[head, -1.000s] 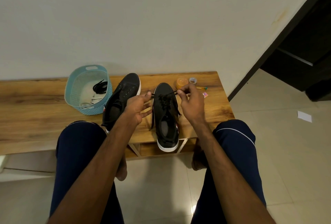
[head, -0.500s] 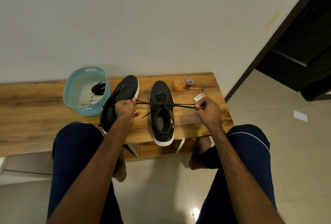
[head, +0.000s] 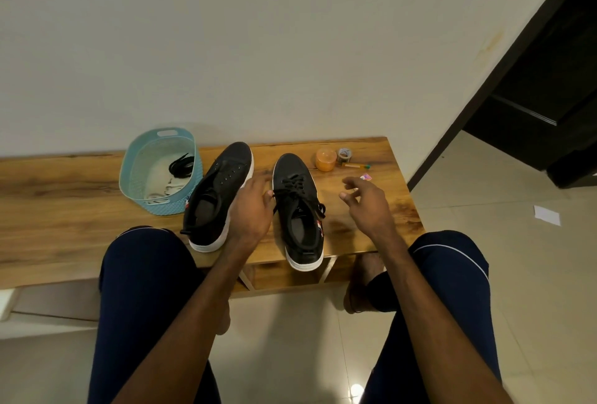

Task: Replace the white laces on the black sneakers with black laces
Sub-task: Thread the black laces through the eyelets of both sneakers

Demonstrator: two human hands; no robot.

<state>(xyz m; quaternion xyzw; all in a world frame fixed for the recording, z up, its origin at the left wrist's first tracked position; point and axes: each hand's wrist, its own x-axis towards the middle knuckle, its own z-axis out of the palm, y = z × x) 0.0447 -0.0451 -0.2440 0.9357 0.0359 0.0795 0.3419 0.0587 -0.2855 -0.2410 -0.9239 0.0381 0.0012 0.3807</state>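
Note:
Two black sneakers with white soles stand side by side on a wooden bench (head: 64, 209). The left sneaker (head: 226, 177) has bare eyelets. The right sneaker (head: 290, 166) carries a black lace (head: 294, 184) threaded through its eyelets, with loose ends hanging on both sides. My left hand (head: 252, 209) hovers between the two shoes, fingers relaxed, its fingertips right by the lace's left end. My right hand (head: 366, 203) floats to the right of the laced shoe, fingers loosely spread and holding nothing.
A light blue basket (head: 129, 174) at the back left holds a second black lace (head: 181, 164) and white laces (head: 168, 189). An orange tub (head: 325, 159), a tape roll (head: 344, 154) and a pink eraser (head: 365, 177) sit at the back right. A dark doorway is on the right.
Both hands had pulled the lace ends taut out to the sides. The right hand has let its end go, the lace is slack, and both hands have moved inward.

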